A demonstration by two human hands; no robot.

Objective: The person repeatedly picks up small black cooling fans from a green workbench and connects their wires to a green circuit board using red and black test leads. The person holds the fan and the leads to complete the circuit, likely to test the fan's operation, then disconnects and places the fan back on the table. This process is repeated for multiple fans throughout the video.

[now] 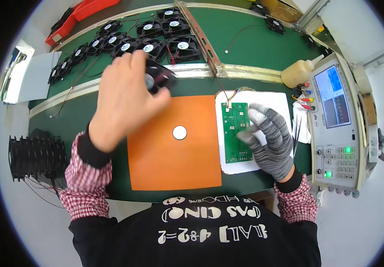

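My bare left hand (pixel 125 98) is raised above the far left part of an orange mat (pixel 174 164), its fingers and thumb around a black square cooling fan (pixel 161 76). The fan is tilted and smeared by motion, and the hand covers part of it. A round white disc (pixel 179 132) lies on the mat. My right hand (pixel 272 142), in a grey knit glove, hovers at the right edge of a green circuit board (pixel 234 144). Its fingers are bent and apart, with nothing seen in them. The board lies on a white pad (pixel 278 98), with wires plugged in at its far end.
Several black fans (pixel 150 46) stand in rows beyond a pale rail (pixel 192 71). More fans are stacked (pixel 36 155) at the left. At the right are a test instrument (pixel 338 129) with a lit screen, a yellowish squeeze bottle (pixel 296 74) and tweezers (pixel 296 133).
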